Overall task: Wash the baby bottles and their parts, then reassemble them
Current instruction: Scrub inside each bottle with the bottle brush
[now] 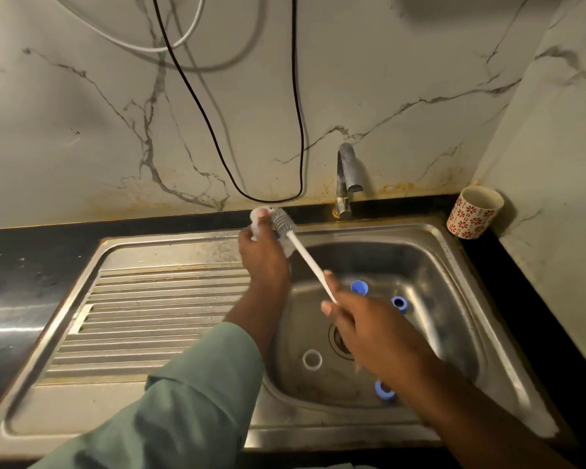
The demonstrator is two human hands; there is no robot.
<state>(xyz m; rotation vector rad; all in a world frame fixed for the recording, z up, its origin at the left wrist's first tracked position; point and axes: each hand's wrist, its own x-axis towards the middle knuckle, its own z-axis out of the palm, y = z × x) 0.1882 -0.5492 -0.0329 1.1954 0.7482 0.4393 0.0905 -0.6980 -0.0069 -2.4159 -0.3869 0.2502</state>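
Note:
My left hand reaches to the back rim of the steel sink and grips a small white part, mostly hidden by my fingers. My right hand holds the white handle of a bottle brush; its grey bristle head lies right beside that part. In the basin lie three blue parts: a cap, a ring and another ring near the front. A white ring rests left of the drain.
The tap stands behind the basin. A ribbed draining board lies to the left. A cup with red flowers sits at the back right corner. Black and white cables hang down the marble wall.

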